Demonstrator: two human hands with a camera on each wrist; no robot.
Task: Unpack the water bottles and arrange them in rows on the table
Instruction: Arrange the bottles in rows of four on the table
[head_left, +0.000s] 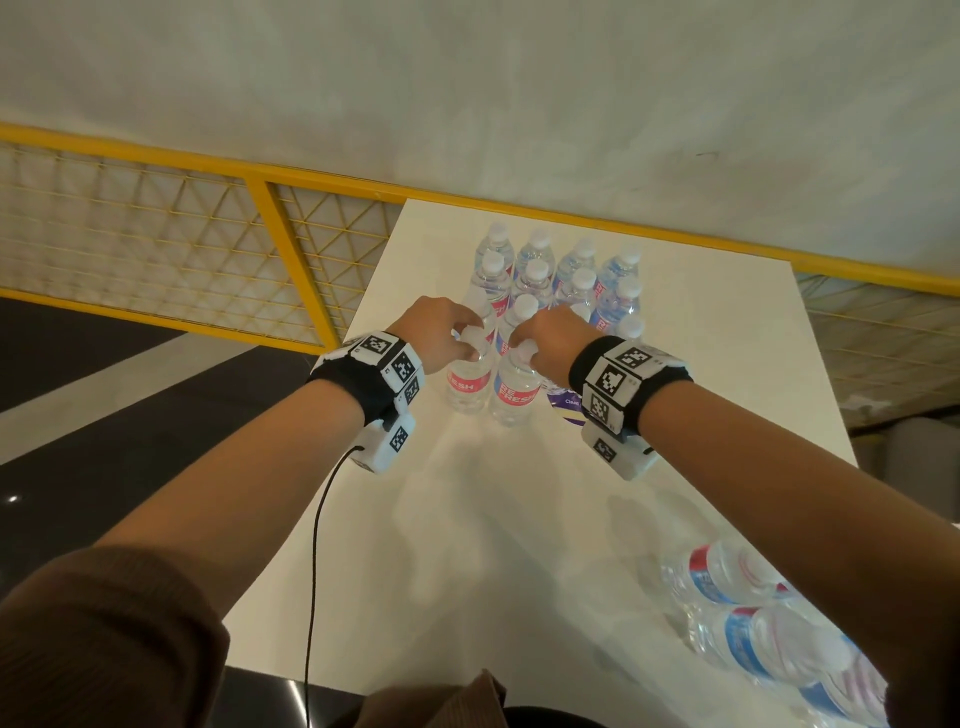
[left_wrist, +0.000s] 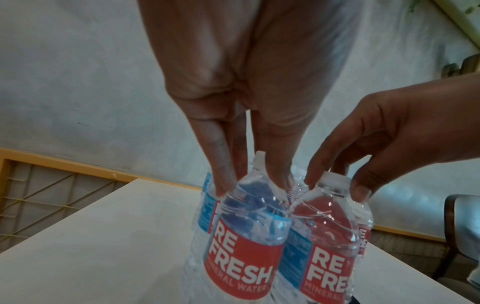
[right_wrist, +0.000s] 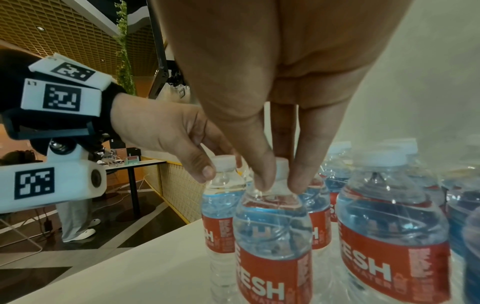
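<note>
Here, two clear plastic water bottles with red-and-blue "REFRESH" labels are held upright, side by side, on the white tabletop (head_left: 519, 519), at the near end of a block of standing bottles (head_left: 558, 270) of the same kind set in rows toward the far edge. The left bottle (head_left: 469, 382) is pinched at its white cap by the fingertips of the left hand (head_left: 436, 332), and the right bottle (head_left: 515, 392) is gripped the same way at its cap by the right hand (head_left: 553, 340); both bases seem to be resting on the surface. A purple-printed piece of packaging (head_left: 563, 397) is seen just beside the right bottle, partly hidden by the right wrist. Near the right front corner, more bottles in clear shrink wrap (head_left: 769, 629) are lying on their sides. A yellow mesh railing (head_left: 260, 244) is seen beyond the far edge.
</note>
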